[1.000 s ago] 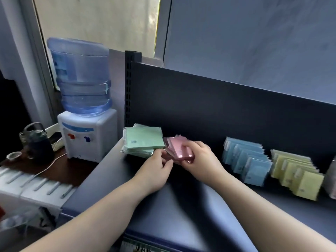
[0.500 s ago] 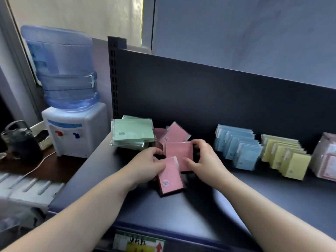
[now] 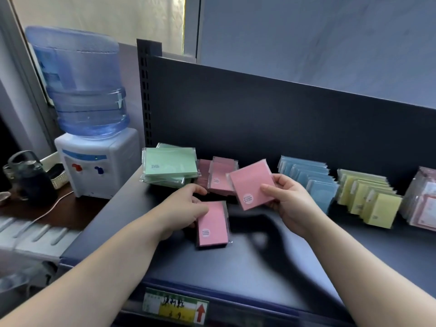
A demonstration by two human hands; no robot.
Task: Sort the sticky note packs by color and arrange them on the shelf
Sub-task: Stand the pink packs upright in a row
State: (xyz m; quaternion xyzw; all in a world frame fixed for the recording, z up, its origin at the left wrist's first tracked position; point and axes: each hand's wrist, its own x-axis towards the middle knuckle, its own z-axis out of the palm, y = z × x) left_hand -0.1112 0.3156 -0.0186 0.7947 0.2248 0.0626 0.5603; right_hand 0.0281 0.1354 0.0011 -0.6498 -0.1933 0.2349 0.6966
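Head view: right hand (image 3: 290, 204) pinches raised pink pack (image 3: 249, 184); left hand (image 3: 182, 207) grips flat pack (image 3: 212, 228) on open shelf (image 3: 264, 270).

1. The shelf (image 3: 259, 274) is a dark, flat deck. Its dark back panel (image 3: 259, 119) rises straight behind the green stack (image 3: 168, 167).
2. The green stack lies flat, several packs high.
3. Just right of it is a loose pink pile (image 3: 220, 178), the packs askew.
4. In front of the green stack and a little right, a lone pink pack (image 3: 213, 225) lies flat — my left hand (image 3: 186, 208) holds it.
5. Well right of the green stack, past the pink pile, the blue row (image 3: 311, 180) leans overlapped.
6. Farther right still come the yellow row (image 3: 370, 199), then clear-wrapped packs (image 3: 422, 206).
7. Nearer me than the green stack, the front lip carries a label (image 3: 175, 308) with a red arrow.
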